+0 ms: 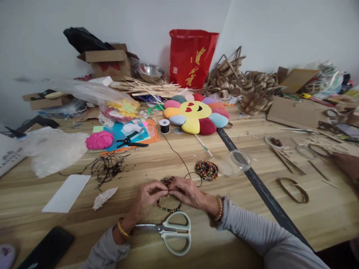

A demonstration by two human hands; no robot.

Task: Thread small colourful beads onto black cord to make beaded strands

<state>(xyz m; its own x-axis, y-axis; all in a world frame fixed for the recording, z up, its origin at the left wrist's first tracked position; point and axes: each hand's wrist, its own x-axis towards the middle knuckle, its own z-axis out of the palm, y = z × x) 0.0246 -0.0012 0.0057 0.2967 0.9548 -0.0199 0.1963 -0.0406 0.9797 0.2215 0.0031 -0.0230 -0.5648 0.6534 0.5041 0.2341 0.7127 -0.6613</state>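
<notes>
Left hand (149,197): I had it pinched on the bead string (169,210).
Right hand (186,191): pinched there too, fingertips meeting my left's.
Bead string: its loop showed just below my fingers, over the counter (146,164).
Scissors (160,228): lay between my forearms.
Bead coil (206,170): rested beyond my right hand.
Spool (164,127): stood farther back.

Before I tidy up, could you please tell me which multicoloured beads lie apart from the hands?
The round bead coil, beyond the right hand; the bead loop instead is at the fingers of both hands.
</notes>
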